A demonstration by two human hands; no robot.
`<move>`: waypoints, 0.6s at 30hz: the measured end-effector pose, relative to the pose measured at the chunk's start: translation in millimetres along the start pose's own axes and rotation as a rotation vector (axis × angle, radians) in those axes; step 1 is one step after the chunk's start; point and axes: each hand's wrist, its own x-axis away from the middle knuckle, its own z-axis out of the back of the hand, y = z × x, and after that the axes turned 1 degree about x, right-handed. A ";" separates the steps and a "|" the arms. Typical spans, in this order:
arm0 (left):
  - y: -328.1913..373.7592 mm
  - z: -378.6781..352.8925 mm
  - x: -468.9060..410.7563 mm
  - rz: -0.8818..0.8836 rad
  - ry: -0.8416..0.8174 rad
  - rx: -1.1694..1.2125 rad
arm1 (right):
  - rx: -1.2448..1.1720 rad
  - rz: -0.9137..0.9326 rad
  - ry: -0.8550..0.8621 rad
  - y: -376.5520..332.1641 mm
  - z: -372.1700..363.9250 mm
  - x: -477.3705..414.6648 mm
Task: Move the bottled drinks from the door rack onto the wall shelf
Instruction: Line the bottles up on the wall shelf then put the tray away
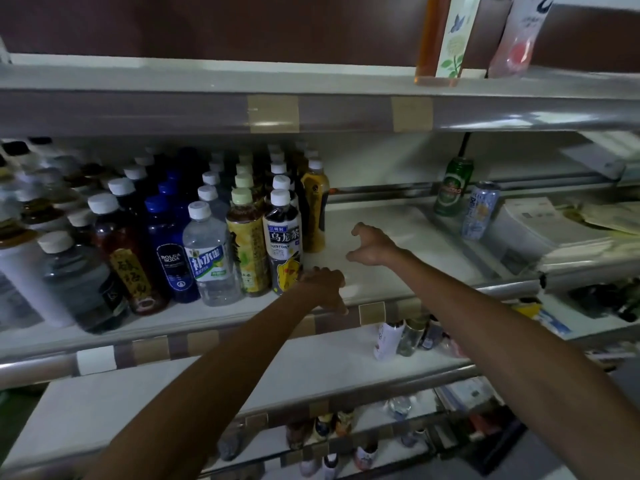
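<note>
At the front edge of the shelf (381, 289), the fingers (311, 273) of the left hand (323, 287) lie against the foot of the oolong bottle (282, 237). Whether they grip it or only touch it cannot be told. The thumb points down over the rail (372, 312). Just right of them, the right hand (372, 245) hovers over bare shelf, thumb and fingers spread in a wide C, holding nothing. Left of the fingers the bottles (173, 237) stand in close rows running back. The oolong bottle is at their front right corner, with a yellow bottle (315, 209) behind it. Well right of the right hand stand a green can (453, 192) and a pale blue can (479, 211), next to stacked papers (554, 233).
</note>
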 end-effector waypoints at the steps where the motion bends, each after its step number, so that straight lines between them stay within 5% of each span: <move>1: -1.1 -0.4 0.2 -0.011 -0.014 -0.003 | 0.005 -0.011 0.017 -0.5 1.4 6.0; 5: -5.0 1.3 -0.1 -0.084 -0.012 0.087 | 0.049 -0.061 0.067 0.1 3.1 27.3; 12: 6.8 -11.9 16.2 -0.231 0.300 0.108 | 0.058 -0.226 0.116 9.8 -15.9 85.0; 18: 51.2 -39.3 53.5 -0.356 0.248 0.110 | 0.073 -0.289 0.165 16.8 -27.4 169.9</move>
